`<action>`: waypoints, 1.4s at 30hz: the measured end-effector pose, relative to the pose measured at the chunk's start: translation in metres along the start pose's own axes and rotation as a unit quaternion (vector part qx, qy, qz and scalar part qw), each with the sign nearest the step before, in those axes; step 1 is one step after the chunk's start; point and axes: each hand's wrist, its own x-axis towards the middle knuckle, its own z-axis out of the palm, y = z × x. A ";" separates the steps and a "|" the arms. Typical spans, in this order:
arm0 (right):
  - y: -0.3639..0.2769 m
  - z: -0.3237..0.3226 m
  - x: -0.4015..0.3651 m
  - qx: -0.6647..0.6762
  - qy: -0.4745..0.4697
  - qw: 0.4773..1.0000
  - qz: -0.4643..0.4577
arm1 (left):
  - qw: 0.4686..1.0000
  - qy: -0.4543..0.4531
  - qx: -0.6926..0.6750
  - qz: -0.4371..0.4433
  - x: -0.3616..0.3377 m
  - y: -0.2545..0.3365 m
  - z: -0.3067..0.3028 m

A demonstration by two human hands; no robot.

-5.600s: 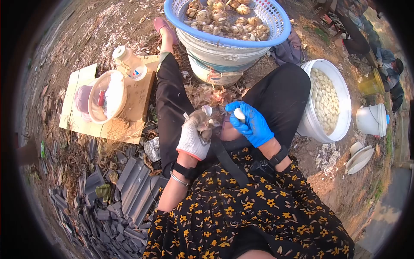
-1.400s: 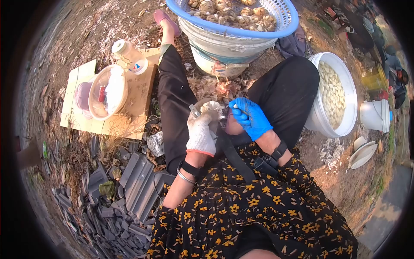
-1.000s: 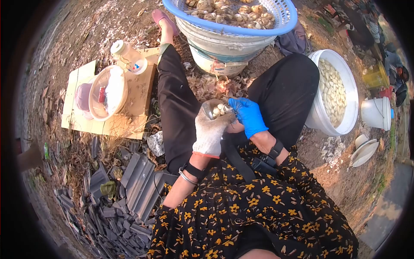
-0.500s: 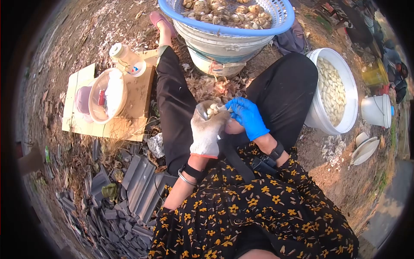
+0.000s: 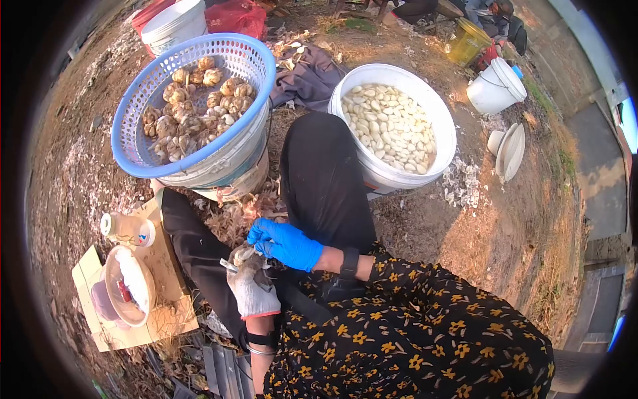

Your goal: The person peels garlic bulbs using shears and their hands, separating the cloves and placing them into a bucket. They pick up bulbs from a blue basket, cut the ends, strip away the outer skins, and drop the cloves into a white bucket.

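Note:
My left hand (image 5: 252,291), in a white knit glove with dirty fingers, is closed around a garlic bulb (image 5: 243,253) low between my legs. A small pale strip (image 5: 228,265) sticks out beside its fingers; what it is I cannot make out. My right hand (image 5: 287,245), in a blue rubber glove, reaches over from the right, fingers pinched together against the garlic. Whatever lies between those fingertips is hidden. Beyond my hands, a blue colander (image 5: 268,70) of unpeeled garlic bulbs (image 5: 179,126) rests on a bucket, and a white bucket (image 5: 446,136) holds peeled cloves (image 5: 389,126).
Garlic skins (image 5: 236,216) litter the ground below the colander. At left, a jar (image 5: 127,228) and a small basket (image 5: 147,292) stand on cardboard (image 5: 174,309). A hat (image 5: 510,151) and lidded bucket (image 5: 495,88) lie right. Another person (image 5: 492,13) sits far back.
My view has swung right and up, so the colander, cloves and cardboard appear farther left and lower. Both hands stay together at the garlic, the blue glove now lying more across the white one.

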 end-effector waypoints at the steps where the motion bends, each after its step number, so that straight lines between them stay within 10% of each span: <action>1: 0.008 0.001 0.001 0.099 -0.008 0.995 0.023 | 1.000 0.006 -0.008 0.001 0.000 -0.001 0.002; 4: 0.040 0.006 0.003 0.364 -0.046 0.923 0.114 | 1.000 0.006 -0.007 -0.003 0.002 -0.007 -0.007; 7: 0.032 0.007 0.001 0.361 0.007 0.894 0.266 | 0.995 -0.019 -0.062 -0.076 -0.003 -0.003 -0.013; 12: 0.039 0.019 -0.002 0.179 0.122 0.976 0.013 | 0.998 -0.046 0.020 -0.038 0.000 -0.001 0.002; 19: 0.006 0.002 -0.006 -0.028 0.076 0.996 -0.035 | 0.996 0.052 -0.009 -0.075 -0.003 -0.002 0.014; 20: 0.009 0.003 -0.002 -0.021 0.128 0.986 -0.107 | 0.996 0.016 0.010 -0.084 -0.004 0.000 0.013; 23: 0.016 -0.005 -0.002 0.289 0.071 0.951 0.083 | 0.993 -0.019 -0.052 -0.108 -0.008 0.007 0.018; 26: -0.046 -0.046 -0.015 0.304 0.128 0.943 -0.040 | 0.994 0.013 -0.048 -0.095 -0.004 0.007 0.015; 30: -0.124 -0.124 -0.040 0.085 0.224 0.957 -0.164 | 0.996 -0.015 -0.021 -0.083 0.000 0.001 0.000; 32: -0.160 -0.158 -0.044 -0.049 0.258 0.963 -0.066 | 0.996 0.001 -0.010 -0.090 -0.002 0.005 0.010; 36: -0.102 -0.271 -0.052 -0.416 0.255 0.869 -0.081 | 0.997 0.023 -0.021 -0.074 -0.009 0.012 0.025; 39: -0.107 -0.340 -0.086 -0.463 0.220 0.858 -0.027 | 0.998 -0.008 -0.013 -0.067 -0.006 0.010 0.011; 42: -0.106 -0.371 -0.100 -0.512 0.152 0.815 0.224 | 0.996 -0.005 0.005 -0.085 -0.004 0.013 0.011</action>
